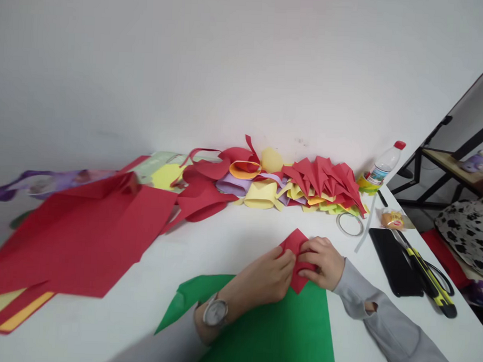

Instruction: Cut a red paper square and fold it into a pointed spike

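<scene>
A small folded piece of red paper (296,238) is between my two hands, near the far edge of a green sheet (283,332). My left hand (267,275), with a watch (215,311) on the wrist, pinches the paper's left side. From the right, my right hand (321,262) has its curled fingers on the paper's right side. The paper's lower tip overlaps the green sheet. Both sets of fingertips partly cover the paper, so its inner folds are hidden.
Large red sheets (90,238) lie at left. Along the wall are red paper shapes (204,193), a yellow folded shape (262,193) and pointed red folds (324,176). At right are a tape roll (349,232), bottle (382,163), wrapped snack (392,219), black phone (394,259) and yellow-black scissors (431,280).
</scene>
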The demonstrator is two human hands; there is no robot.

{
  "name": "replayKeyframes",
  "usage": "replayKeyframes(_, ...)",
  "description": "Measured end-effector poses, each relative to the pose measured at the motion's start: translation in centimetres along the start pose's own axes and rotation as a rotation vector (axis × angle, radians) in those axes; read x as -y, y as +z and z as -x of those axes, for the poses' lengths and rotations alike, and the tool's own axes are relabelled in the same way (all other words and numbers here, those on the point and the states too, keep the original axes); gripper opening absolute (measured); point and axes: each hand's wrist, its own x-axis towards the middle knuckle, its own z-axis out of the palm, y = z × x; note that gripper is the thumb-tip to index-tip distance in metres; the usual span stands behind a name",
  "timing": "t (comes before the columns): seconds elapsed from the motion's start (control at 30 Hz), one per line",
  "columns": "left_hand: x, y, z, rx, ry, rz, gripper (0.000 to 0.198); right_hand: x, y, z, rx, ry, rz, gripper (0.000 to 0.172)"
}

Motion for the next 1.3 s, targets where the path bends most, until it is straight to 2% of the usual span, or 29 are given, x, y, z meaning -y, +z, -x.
replayKeyframes(0.33, -0.5, 0.3, 0.0, -0.045, -0.021, -0.022, 0.019, -0.1, -0.4, -0.1, 0.012, -0.021, -0.025, 0.026)
replayKeyframes(1.1, -0.8, 1.2, 0.2, -0.084, -0.003, -0.031, 0.015, 0.0, 0.2, -0.1, 0.033, 0.038, 0.06, 0.024)
replayKeyframes(1.3, 0.8, 1.0, 0.6, -0.101, -0.037, 0.01, 0.014, 0.1, -0.1, -0.3, 0.075, 0.049, 0.072, 0.027)
